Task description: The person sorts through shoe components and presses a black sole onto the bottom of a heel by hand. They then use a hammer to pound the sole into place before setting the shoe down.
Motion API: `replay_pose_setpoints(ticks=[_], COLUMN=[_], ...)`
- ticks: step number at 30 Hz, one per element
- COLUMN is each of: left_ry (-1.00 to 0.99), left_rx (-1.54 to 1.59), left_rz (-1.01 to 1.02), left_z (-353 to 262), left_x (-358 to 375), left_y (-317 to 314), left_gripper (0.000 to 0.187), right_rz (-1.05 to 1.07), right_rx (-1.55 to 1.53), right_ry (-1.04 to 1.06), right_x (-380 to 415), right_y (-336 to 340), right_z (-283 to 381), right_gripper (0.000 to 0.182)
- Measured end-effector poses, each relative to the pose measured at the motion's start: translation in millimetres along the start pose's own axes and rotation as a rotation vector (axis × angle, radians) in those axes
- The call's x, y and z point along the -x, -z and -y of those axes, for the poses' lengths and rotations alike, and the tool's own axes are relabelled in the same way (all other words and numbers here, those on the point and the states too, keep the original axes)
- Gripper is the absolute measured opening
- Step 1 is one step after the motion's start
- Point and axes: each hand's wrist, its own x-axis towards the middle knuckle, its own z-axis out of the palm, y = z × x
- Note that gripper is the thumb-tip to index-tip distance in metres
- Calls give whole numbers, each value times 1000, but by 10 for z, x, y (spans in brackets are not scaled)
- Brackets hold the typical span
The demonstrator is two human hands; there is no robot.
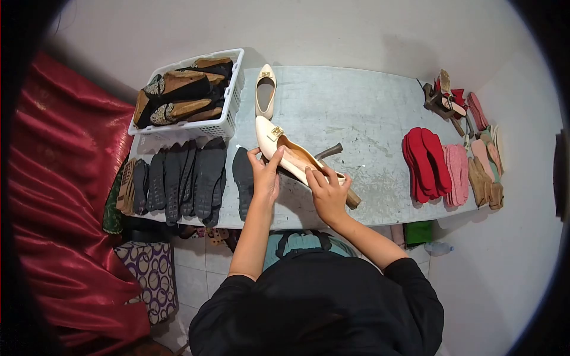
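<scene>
A cream slip-on shoe (287,157) with a gold buckle and brown insole is held over the front middle of the table. My left hand (266,174) grips its side near the toe end, thumb along the opening's edge. Closed at the heel end, my right hand (329,193) has fingertips at the opening. A matching cream shoe (266,110) stands behind, toe pointing away. Partly hidden by the held shoe is what looks like a hammer, with a dark metal head (331,151) and a wooden handle (353,199). One black sole (243,181) lies just left of my left hand.
On the table (356,107), a white basket (236,83) of shoes stands at the back left, above rows of black soles (189,178). To the right are red soles (426,166), pink soles (456,175) and wooden shoe forms (481,181). A red curtain (71,196) hangs left.
</scene>
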Motion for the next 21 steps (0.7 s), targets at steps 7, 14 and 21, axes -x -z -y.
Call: replay_pose_setpoints(ticks=[7, 14, 21], left_ry=[116, 139, 205], left_rx=[27, -360, -780], left_rz=[63, 35, 48], left_z=[115, 389, 623], left_x=[-721, -1832, -2889], left_y=[37, -272, -545], left_gripper=[47, 51, 60], right_rz=[-28, 62, 165], right_rx=[122, 340, 463], right_ry=[16, -29, -68], right_x=[-369, -967, -1600], right_y=[-200, -782, -1482], right_z=[53, 45, -216], right_gripper=[35, 33, 30])
